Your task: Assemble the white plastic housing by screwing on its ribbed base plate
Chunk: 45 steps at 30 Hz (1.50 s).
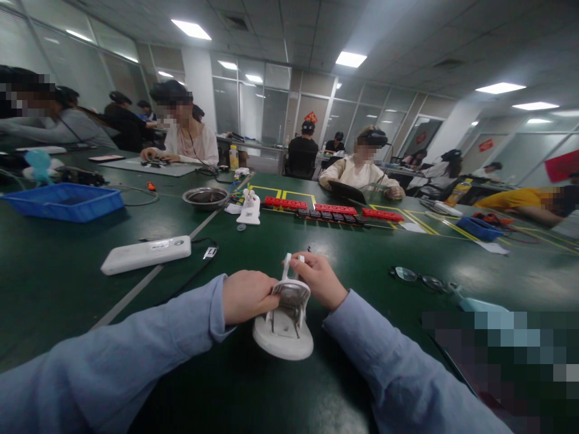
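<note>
A white folding stand with a rounded base stands on the green table in front of me. Its hinged upper part is raised and tilted, and thin metal rods show inside. My left hand is closed on the left side of the upper part, thumb pressed along its edge. My right hand pinches one of the two upright prongs at the top, fingers bent around it. The fingertips behind the stand are partly hidden.
A long white device with a cable lies left. Beyond are a metal bowl, a white bracket, red blocks and a blue tray. Glasses lie right. People sit across the table.
</note>
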### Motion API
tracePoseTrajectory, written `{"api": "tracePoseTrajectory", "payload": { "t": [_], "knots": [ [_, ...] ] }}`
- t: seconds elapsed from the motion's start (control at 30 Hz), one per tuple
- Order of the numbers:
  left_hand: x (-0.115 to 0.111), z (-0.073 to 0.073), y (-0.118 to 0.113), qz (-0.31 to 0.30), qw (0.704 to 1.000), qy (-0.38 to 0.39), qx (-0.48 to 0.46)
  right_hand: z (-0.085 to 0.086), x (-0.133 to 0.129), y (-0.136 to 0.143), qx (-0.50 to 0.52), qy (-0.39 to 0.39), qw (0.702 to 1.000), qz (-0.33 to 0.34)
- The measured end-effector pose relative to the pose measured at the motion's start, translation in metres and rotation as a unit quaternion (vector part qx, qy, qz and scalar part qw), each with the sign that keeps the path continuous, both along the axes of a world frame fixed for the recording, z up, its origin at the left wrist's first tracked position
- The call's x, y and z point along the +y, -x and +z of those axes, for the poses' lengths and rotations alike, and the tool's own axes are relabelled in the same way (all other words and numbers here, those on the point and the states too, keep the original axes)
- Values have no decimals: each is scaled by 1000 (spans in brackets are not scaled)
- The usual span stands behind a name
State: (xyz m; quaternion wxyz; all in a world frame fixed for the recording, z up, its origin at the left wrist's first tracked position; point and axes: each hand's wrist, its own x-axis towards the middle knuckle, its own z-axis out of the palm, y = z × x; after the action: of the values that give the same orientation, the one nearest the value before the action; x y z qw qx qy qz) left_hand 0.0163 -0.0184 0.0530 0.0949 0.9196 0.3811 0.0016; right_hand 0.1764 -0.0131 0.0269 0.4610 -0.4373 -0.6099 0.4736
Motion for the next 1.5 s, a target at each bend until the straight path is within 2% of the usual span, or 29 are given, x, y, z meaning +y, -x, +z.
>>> {"api": "tracePoseTrajectory", "payload": {
  "t": [0.17, 0.5, 0.73, 0.9, 1.13, 1.5],
  "knots": [
    [1, -2, 3, -7, 1000, -20, 1, -1, -2, 1, 6, 33, 999, 7],
    [-8, 4, 1, -27, 999, -34, -5, 12, -8, 6, -166, -44, 985, -16],
    [-10, -2, 4, 10, 999, -31, 3, 11, -10, 6, -214, -52, 975, -21],
    [-15, -4, 0, 26, 997, -70, 19, 12, -10, 6, -279, -93, 954, -53],
    [-13, 2, 1, -12, 999, -35, 8, 11, -11, 2, -167, -57, 984, 32],
    [-14, 1, 1, 4, 998, -59, 26, 8, -14, 5, -146, -26, 989, 21]
  ]
}}
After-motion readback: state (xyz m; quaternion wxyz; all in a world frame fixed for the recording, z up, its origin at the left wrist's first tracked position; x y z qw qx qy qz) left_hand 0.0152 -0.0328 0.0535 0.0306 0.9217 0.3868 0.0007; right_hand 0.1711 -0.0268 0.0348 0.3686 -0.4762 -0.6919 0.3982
